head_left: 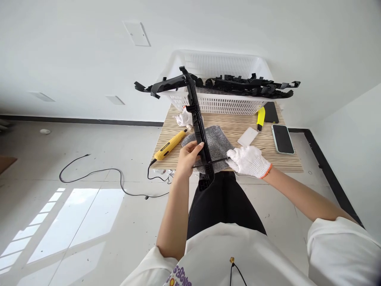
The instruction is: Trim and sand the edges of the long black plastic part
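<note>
Right now, black plastic part (200,128) held before white basket (229,105), long body slanting toward lap; bare left hand (189,155) pinching it, gloved right hand (248,161) gripping thin black rod (219,160) across it; gray cloth (219,138), phone (282,139) also nearer than basket

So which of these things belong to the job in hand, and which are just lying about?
Seemingly part of the job:
- long black part, in the left hand
- thin black rod, in the gloved right hand
- similar black parts, probably

Apparently lying about:
- phone
- white card
- yellow cutter
- yellow corded tool, unused now
</note>
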{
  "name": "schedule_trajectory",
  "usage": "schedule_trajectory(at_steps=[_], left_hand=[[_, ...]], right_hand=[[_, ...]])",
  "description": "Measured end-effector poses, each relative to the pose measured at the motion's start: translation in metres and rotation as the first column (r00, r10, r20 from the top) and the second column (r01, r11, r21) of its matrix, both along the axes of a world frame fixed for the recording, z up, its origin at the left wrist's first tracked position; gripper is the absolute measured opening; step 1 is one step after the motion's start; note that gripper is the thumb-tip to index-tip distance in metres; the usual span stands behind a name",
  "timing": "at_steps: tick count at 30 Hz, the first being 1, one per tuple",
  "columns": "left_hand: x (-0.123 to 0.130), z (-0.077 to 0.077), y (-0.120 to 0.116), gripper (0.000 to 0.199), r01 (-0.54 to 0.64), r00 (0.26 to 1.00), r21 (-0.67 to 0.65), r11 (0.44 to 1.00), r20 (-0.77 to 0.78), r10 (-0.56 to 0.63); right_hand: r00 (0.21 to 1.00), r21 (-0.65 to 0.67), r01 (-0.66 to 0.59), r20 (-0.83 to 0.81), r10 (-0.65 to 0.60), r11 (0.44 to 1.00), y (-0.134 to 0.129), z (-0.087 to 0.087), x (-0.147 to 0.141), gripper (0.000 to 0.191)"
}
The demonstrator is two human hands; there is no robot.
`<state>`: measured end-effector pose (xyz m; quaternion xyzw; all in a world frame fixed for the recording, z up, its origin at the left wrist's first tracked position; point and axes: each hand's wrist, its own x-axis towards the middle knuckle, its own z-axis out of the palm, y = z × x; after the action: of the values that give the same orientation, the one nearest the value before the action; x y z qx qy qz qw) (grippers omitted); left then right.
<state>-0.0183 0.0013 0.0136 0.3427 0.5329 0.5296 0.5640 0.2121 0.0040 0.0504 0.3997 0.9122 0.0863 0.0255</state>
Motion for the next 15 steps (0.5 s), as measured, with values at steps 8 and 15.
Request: schedule_trajectory(at_steps=[8, 15], left_hand=[[0.008, 0.035, -0.004, 0.034, -0.026, 0.999, 0.078, 0.997, 0.030, 0.023], [0.032, 0.044, -0.011, 0.031, -0.026, 0.999, 0.224, 0.974, 0.046, 0.016]], right_hand=[[0.975, 0.107, 0.189, -0.136, -0.174, 0.976, -0.008, 0.016, 0.024, 0.061], [0.586, -0.381, 0.180, -0.699, -0.410, 0.907, -0.028, 0.014, 0.018, 0.043]])
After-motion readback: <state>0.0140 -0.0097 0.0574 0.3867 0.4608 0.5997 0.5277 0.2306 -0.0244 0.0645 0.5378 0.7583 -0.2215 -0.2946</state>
